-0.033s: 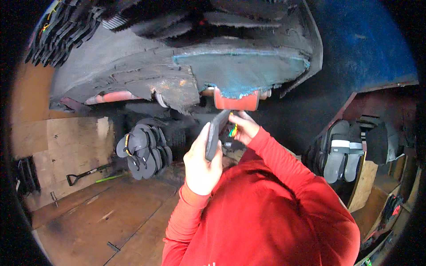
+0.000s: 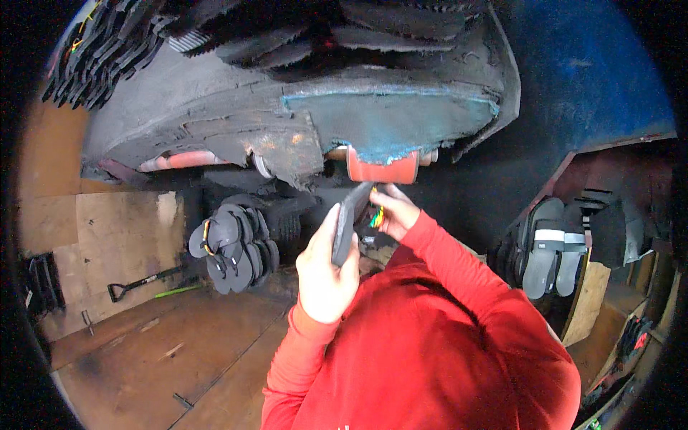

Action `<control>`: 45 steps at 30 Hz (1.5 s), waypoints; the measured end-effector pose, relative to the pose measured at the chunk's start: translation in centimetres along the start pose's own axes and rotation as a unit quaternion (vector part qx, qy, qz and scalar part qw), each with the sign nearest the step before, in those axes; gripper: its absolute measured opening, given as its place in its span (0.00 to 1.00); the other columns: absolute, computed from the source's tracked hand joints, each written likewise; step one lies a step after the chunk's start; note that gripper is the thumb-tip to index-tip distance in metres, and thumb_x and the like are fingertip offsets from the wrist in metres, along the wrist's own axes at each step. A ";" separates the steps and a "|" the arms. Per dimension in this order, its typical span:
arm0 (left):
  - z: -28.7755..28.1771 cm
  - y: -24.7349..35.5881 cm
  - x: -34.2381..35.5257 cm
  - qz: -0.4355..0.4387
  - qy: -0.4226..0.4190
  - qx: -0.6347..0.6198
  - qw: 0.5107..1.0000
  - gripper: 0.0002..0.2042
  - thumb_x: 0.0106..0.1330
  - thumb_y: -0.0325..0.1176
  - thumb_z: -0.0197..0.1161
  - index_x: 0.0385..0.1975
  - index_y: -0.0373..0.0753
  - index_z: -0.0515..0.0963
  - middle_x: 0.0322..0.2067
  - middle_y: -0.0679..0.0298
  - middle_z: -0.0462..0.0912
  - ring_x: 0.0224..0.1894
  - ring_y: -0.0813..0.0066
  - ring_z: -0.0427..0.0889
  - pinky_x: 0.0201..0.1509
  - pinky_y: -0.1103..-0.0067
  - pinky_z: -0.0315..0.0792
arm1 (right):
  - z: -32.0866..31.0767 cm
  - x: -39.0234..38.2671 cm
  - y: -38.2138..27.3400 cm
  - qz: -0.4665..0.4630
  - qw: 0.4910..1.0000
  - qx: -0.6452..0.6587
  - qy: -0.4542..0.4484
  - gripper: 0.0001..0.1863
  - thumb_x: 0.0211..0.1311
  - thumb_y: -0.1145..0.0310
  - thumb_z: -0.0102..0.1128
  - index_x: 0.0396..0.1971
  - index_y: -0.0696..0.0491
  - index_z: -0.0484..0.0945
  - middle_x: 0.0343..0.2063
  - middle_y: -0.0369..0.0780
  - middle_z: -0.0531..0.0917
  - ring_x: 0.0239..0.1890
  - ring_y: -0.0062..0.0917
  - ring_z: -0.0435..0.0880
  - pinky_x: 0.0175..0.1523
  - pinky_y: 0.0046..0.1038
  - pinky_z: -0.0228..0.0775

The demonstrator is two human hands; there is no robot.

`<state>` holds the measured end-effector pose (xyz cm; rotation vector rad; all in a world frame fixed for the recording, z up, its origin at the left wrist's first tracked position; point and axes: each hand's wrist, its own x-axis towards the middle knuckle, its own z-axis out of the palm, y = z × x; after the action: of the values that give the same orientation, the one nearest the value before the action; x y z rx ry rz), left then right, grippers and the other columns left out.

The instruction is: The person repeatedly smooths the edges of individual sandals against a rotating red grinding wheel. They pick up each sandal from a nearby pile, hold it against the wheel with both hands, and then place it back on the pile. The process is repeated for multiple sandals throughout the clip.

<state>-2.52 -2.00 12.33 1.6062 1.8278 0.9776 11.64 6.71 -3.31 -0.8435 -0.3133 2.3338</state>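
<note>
A dark grey flip-flop (image 2: 347,228), tilted up on its edge, is held between my two hands. My left hand (image 2: 328,271) wraps round its lower end, thumb on one side and fingers on the other. Up at the far end, my right hand (image 2: 398,212) is closed on the flip-flop beside its yellow, green and red strap (image 2: 377,217). Just beyond that end is an orange-red sanding belt (image 2: 383,170) on a roller. Whether the flip-flop touches the belt I cannot tell.
A dusty grey machine hood (image 2: 208,129) with a ragged teal flap (image 2: 394,118) overhangs the belt. Stacked flip-flops (image 2: 233,247) hang at left; grey slides with white straps (image 2: 548,258) hang at right. More dark footwear (image 2: 107,50) is piled at upper left. A black-handled tool (image 2: 143,284) lies left.
The whole view has shifted very slightly. Both hands keep the same hold on the flip-flop, near the belt.
</note>
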 end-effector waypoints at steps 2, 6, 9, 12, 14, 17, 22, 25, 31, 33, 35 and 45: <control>0.2 -0.5 -0.2 -0.008 0.002 0.009 1.000 0.22 0.64 0.22 0.64 0.60 0.31 0.74 0.46 0.48 0.86 0.45 0.70 0.87 0.51 0.76 0.77 | 0.2 0.1 -0.2 -0.025 0.998 0.027 -0.048 0.31 0.70 0.67 0.60 0.68 0.48 0.57 0.50 0.38 0.79 0.45 0.24 0.85 0.43 0.30 0.84; -0.9 0.4 -1.7 -0.015 0.002 0.009 1.000 0.23 0.64 0.21 0.64 0.61 0.32 0.74 0.45 0.49 0.86 0.44 0.73 0.86 0.50 0.77 0.77 | 1.1 -1.4 0.2 -0.030 0.996 0.042 -0.078 0.34 0.70 0.68 0.60 0.70 0.46 0.54 0.48 0.36 0.79 0.43 0.22 0.84 0.41 0.27 0.82; -1.6 1.1 -2.5 -0.027 -0.020 -0.005 0.999 0.26 0.61 0.20 0.63 0.63 0.32 0.71 0.48 0.44 0.83 0.49 0.58 0.85 0.53 0.72 0.77 | 1.3 -2.1 0.4 -0.043 0.997 0.038 -0.061 0.37 0.69 0.69 0.62 0.72 0.46 0.52 0.45 0.37 0.80 0.42 0.22 0.84 0.38 0.24 0.80; -2.3 1.1 -3.6 -0.009 -0.032 0.004 0.999 0.28 0.60 0.19 0.62 0.64 0.31 0.69 0.52 0.42 0.80 0.53 0.50 0.84 0.55 0.70 0.77 | 0.9 -2.2 0.8 -0.026 0.997 0.017 -0.067 0.44 0.67 0.70 0.63 0.75 0.45 0.45 0.47 0.42 0.81 0.46 0.26 0.85 0.39 0.25 0.79; -3.0 1.1 -4.9 -0.029 -0.045 0.028 0.998 0.29 0.60 0.18 0.61 0.64 0.31 0.69 0.55 0.42 0.79 0.57 0.50 0.82 0.57 0.70 0.77 | 0.7 -2.4 1.4 -0.002 0.999 0.001 -0.036 0.47 0.66 0.72 0.63 0.76 0.44 0.40 0.49 0.45 0.80 0.48 0.30 0.85 0.42 0.27 0.79; -4.4 2.2 -6.5 -0.058 -0.063 0.081 0.993 0.28 0.60 0.18 0.62 0.64 0.29 0.69 0.56 0.43 0.79 0.57 0.52 0.82 0.58 0.70 0.76 | 1.0 -3.2 2.2 0.003 0.996 0.005 -0.093 0.54 0.63 0.76 0.62 0.77 0.40 0.32 0.52 0.52 0.80 0.51 0.37 0.84 0.48 0.33 0.79; -3.0 3.6 -3.6 -0.005 -0.031 0.027 0.999 0.27 0.62 0.21 0.62 0.64 0.30 0.69 0.57 0.44 0.79 0.58 0.51 0.81 0.60 0.69 0.75 | 1.7 -2.8 0.3 0.003 0.994 -0.011 -0.108 0.44 0.65 0.74 0.60 0.74 0.42 0.44 0.54 0.52 0.79 0.49 0.34 0.85 0.48 0.30 0.81; -0.1 1.4 -1.6 -0.062 -0.026 -0.033 0.997 0.25 0.64 0.23 0.62 0.63 0.33 0.72 0.52 0.45 0.82 0.54 0.64 0.84 0.56 0.75 0.74 | 0.8 -1.1 -1.6 0.013 1.000 -0.004 -0.026 0.29 0.71 0.70 0.57 0.68 0.46 0.58 0.54 0.51 0.79 0.46 0.27 0.84 0.45 0.23 0.80; -1.3 -4.3 -13.0 -0.124 -0.019 -0.041 0.991 0.26 0.62 0.16 0.58 0.64 0.31 0.69 0.62 0.49 0.76 0.64 0.60 0.76 0.67 0.71 0.68 | -1.3 -2.4 1.8 -0.008 0.984 -0.103 -0.142 0.56 0.59 0.86 0.64 0.77 0.34 0.40 0.59 0.46 0.70 0.59 0.31 0.76 0.63 0.36 0.73; -0.1 -7.5 -14.3 -0.118 -0.010 -0.064 0.991 0.28 0.64 0.19 0.60 0.66 0.33 0.67 0.62 0.47 0.74 0.62 0.59 0.78 0.63 0.72 0.72 | -1.6 -2.7 2.9 -0.052 0.978 -0.166 -0.119 0.67 0.52 0.89 0.66 0.77 0.31 0.27 0.66 0.45 0.64 0.63 0.31 0.72 0.64 0.34 0.71; 1.2 -9.8 -13.1 -0.183 -0.121 -0.094 0.971 0.32 0.64 0.21 0.64 0.69 0.33 0.62 0.66 0.49 0.69 0.68 0.61 0.70 0.70 0.69 0.65 | -1.7 -2.8 3.6 -0.104 0.957 -0.251 -0.106 0.69 0.49 0.89 0.66 0.77 0.34 0.24 0.66 0.42 0.65 0.62 0.29 0.72 0.62 0.32 0.71; 8.3 -11.2 3.1 -0.156 -0.182 -0.299 0.924 0.32 0.71 0.34 0.62 0.71 0.30 0.58 0.60 0.57 0.73 0.59 0.73 0.74 0.63 0.76 0.69 | -1.7 -2.6 2.5 -0.068 0.967 -0.217 -0.112 0.46 0.49 0.80 0.76 0.68 0.59 0.59 0.60 0.43 0.74 0.57 0.28 0.78 0.59 0.31 0.76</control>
<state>-3.50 2.10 -1.25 1.0018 1.3015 0.8977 13.07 3.16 -4.32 -0.7235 -0.9754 2.2642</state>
